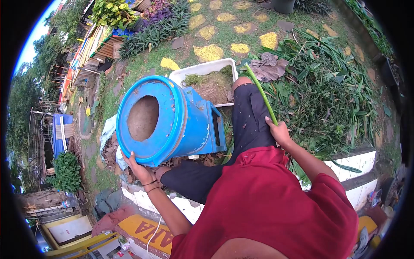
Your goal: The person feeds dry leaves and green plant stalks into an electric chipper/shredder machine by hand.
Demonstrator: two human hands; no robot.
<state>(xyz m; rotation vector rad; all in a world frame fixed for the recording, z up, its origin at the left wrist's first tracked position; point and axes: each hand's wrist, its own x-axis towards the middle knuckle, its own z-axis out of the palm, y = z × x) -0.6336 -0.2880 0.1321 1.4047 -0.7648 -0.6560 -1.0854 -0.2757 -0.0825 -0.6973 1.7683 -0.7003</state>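
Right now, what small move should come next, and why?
Probably swing the right hand leftward to bring the stalk's tip to the drum's hole. The hand grips the stalk near one end, the far tip is well clear of the hole, and the left hand touches the drum. Plant scraps beside it suggest cuttings go through.

We classified the location as an outdoor garden or yard. We observed sky [39,31] and trees [26,90] at the left edge. We identified grass [148,67] set with yellow-topped paving stones [208,53], leafy border plants [157,30], a slatted structure [86,74] and heaped cut greenery [323,103]. We could not determine whether the plot adjoined a home.
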